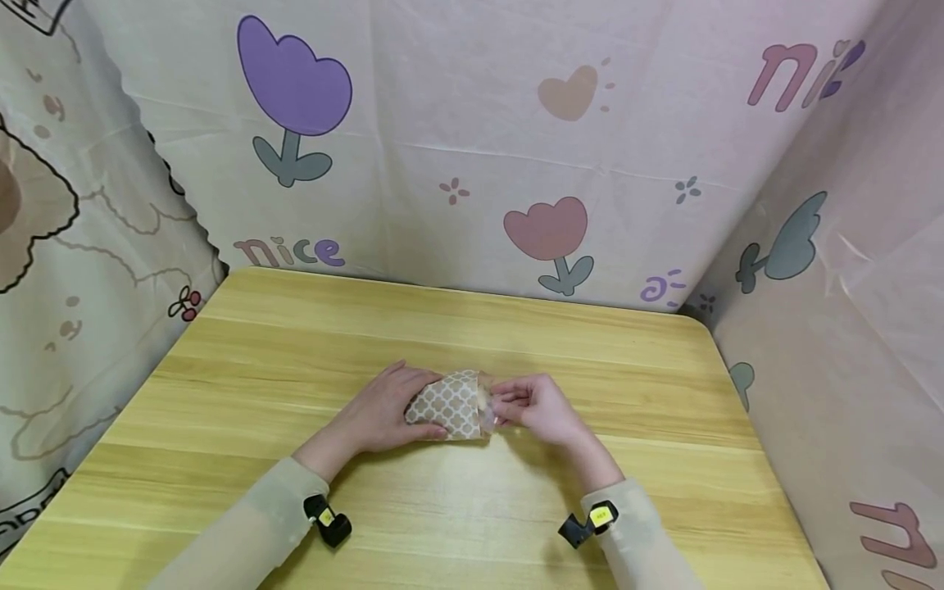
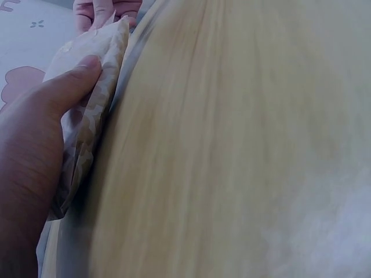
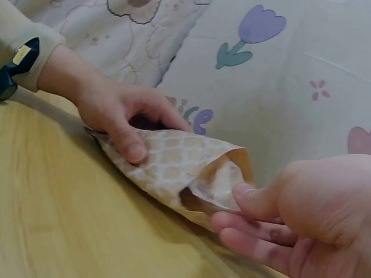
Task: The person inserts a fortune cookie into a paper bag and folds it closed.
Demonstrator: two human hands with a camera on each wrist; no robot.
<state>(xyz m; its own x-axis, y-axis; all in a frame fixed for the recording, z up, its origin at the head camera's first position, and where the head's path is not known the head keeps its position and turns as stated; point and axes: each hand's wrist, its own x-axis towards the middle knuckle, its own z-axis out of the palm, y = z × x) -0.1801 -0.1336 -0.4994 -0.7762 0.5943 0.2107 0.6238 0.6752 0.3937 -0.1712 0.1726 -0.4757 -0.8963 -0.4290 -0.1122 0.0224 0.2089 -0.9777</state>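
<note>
A brown paper bag (image 1: 451, 406) with a white lattice pattern lies on its side on the wooden table, its mouth facing right. My left hand (image 1: 387, 408) grips the bag's closed end, thumb on the near side and fingers on the far side. At the mouth, my right hand (image 1: 537, 408) pinches a clear plastic packet (image 3: 223, 184) between thumb and fingers. Part of the packet sticks out of the bag; the rest is hidden inside. In the left wrist view the left thumb (image 2: 75, 84) presses along the paper bag.
The light wooden table (image 1: 457, 508) reaches back to a patterned curtain (image 1: 442, 106) with flowers and lettering. More curtain (image 1: 848, 344) hangs along the right side, and another (image 1: 81, 246) on the left. Each wrist wears a black strapped camera (image 1: 328, 520).
</note>
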